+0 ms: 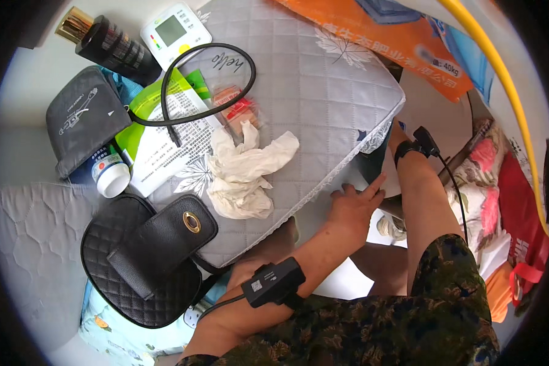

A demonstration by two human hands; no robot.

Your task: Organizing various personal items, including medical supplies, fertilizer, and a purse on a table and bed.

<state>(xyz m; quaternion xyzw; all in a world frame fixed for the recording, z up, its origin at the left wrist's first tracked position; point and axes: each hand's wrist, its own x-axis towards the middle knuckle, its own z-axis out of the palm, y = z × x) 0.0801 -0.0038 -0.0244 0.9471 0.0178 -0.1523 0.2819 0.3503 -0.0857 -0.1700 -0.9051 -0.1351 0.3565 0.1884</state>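
Note:
My left hand (357, 206) is under the lace-trimmed edge of a grey quilted cover (302, 192), its fingers spread against a pale surface, holding nothing visible. My right hand (396, 131) reaches past the cover's right corner; only the part near the wrist shows, the fingers are hidden. A dark object (373, 162), partly hidden by the lace, lies between the hands. On the cover are crumpled white tissues (244, 176), a small red packet (238, 107), a green and white printed bag (174, 123) and a blood pressure monitor (176, 34) with a black tube (255, 68).
At left are a grey arm cuff (87, 119), a black bottle with gold cap (116, 50), a white-capped bottle (113, 178), a black quilted bag (119, 274) and a black leather case (164, 242). An orange sack (393, 50), a yellow hose (508, 78) and floral cloth (485, 183) lie right.

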